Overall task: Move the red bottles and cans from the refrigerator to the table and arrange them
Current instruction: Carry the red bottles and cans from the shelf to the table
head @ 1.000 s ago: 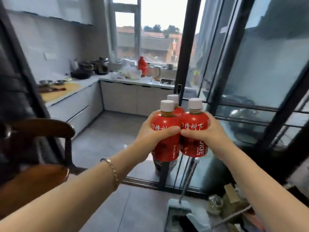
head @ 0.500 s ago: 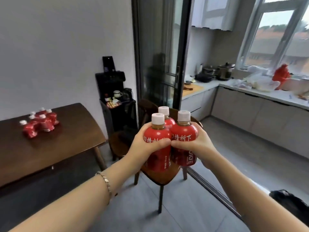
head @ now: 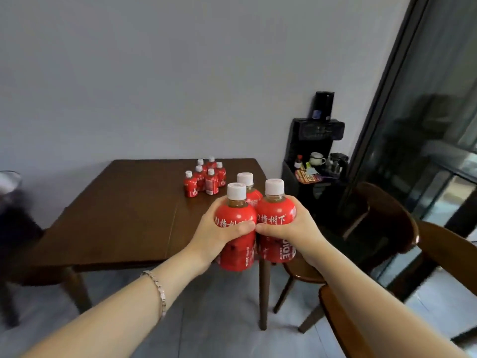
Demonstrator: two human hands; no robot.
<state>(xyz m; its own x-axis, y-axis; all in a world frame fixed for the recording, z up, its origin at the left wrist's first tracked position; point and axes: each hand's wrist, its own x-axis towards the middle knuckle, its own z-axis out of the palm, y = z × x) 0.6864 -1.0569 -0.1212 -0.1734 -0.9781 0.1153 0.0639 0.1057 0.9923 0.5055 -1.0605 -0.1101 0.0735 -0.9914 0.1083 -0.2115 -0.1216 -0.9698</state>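
3 held bottles (head: 275, 211) | 6 grouped bottles (head: 211, 182) | 1 table (head: 124, 208)

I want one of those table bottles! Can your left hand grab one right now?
Probably not: the left hand grips the carried bottles, and the bottle cluster stands farther off.

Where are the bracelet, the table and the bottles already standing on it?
Bracelet (head: 158, 289): head view, its metal links.
Table (head: 124, 210): head view, bare dark top.
Bottles on the table (head: 211, 184): head view, a front bottle's label.
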